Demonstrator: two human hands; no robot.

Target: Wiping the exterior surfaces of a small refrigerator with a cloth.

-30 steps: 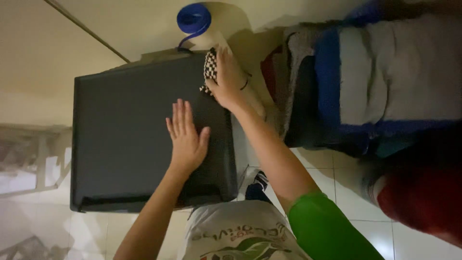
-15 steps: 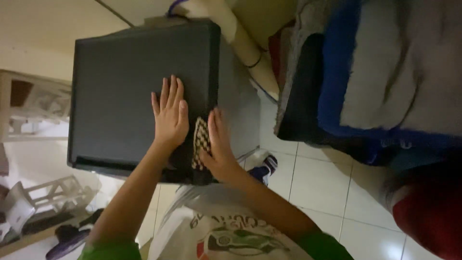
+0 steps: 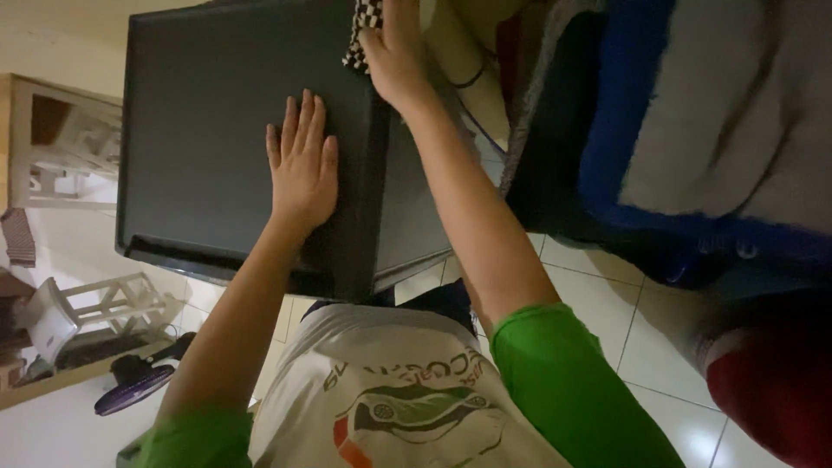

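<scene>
Right hand (image 3: 394, 52) slid its checkered cloth (image 3: 365, 30) across the smooth black lid (image 3: 208, 130).

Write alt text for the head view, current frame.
Seen from above, a person's left hand lies flat on a dark box top while the right hand presses a checkered cloth on its far right edge. Folded blankets are stacked to the right, on a tiled floor.

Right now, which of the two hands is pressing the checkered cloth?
The right hand, up at the dark box's far corner, presses the checkered cloth. The left hand lies flat and bare on the box top.
</scene>
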